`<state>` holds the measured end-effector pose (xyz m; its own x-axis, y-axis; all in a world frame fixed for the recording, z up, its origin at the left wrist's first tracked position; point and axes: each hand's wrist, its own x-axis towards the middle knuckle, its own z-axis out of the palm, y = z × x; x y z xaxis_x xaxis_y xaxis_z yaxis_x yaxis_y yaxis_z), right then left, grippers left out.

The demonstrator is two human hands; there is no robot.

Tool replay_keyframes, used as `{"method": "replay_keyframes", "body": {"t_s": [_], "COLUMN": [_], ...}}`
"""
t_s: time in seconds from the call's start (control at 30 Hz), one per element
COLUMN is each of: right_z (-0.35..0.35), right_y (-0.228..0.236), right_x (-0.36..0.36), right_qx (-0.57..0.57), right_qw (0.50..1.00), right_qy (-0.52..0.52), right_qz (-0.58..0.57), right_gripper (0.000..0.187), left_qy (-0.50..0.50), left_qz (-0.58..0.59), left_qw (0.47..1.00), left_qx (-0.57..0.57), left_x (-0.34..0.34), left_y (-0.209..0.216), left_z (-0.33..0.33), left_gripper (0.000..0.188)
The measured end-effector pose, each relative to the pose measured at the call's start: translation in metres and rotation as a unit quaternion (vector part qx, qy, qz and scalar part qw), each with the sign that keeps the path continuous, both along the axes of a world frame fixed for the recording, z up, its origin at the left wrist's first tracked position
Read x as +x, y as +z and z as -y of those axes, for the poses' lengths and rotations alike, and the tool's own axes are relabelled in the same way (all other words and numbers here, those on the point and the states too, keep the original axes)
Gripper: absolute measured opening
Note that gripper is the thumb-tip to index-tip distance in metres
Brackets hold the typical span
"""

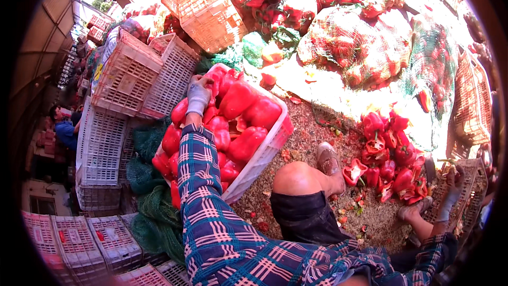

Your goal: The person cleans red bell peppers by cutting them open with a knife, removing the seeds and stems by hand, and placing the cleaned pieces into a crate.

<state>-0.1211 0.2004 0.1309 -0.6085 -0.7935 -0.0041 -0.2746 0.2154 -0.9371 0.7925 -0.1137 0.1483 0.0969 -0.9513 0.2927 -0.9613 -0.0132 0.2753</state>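
Note:
My left hand (199, 96), in a pale glove with bare fingertips, is at the far left corner of a white plastic crate (259, 159). Its fingers curl against a red bell pepper (216, 76). More large red bell peppers (239, 100) fill the crate. At the far right my right hand (452, 189), also gloved, is raised beside a slatted crate (472, 193). Its fingers are bent together, and what they hold is too small to make out. Between my feet lies a heap of red peppers (394, 159), several of them cut or broken.
Stacked plastic crates (129, 74) and green netting (159, 217) flank the full crate on the left. Net sacks of peppers (360, 42) stand ahead. Pepper scraps litter the ground (304, 127). Another person in blue (66, 131) is at the far left.

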Motion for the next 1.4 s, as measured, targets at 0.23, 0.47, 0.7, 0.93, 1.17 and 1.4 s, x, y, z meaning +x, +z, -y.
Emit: {"method": "replay_keyframes", "body": {"t_s": [0.23,0.47,0.7,0.93,1.17,1.4], "right_z": [0.013,-0.034,-0.101,0.073,0.168,0.100], "right_y": [0.052,0.135,0.104,0.038,-0.110,-0.165], "right_x": [0.051,-0.056,-0.196,0.054,0.189,0.173], "right_qx": [-0.028,-0.094,0.366,0.332,0.422,0.234], "right_qw": [0.990,0.927,0.778,0.797,0.840,0.954], "right_qy": [-0.100,-0.156,-0.131,0.242,0.230,0.110], "right_qz": [-0.098,-0.327,-0.494,-0.443,-0.252,0.153], "right_gripper": [0.025,0.038,0.048,0.048,0.052,0.034], "left_qy": [-0.058,-0.032,-0.241,-0.314,-0.149,0.003], "left_qz": [-0.195,0.149,-0.394,-0.545,-0.741,-0.675], "left_qw": [0.968,0.987,0.865,0.720,0.557,0.610], "left_qx": [0.148,0.049,0.195,0.294,0.345,0.415], "left_x": [-0.008,-0.101,-0.336,-0.455,-0.481,-0.486], "left_y": [0.021,0.039,0.118,0.144,0.074,0.001], "left_z": [0.026,-0.001,-0.089,-0.160,-0.185,-0.183], "left_gripper": [0.061,0.059,0.044,0.048,0.047,0.057]}}
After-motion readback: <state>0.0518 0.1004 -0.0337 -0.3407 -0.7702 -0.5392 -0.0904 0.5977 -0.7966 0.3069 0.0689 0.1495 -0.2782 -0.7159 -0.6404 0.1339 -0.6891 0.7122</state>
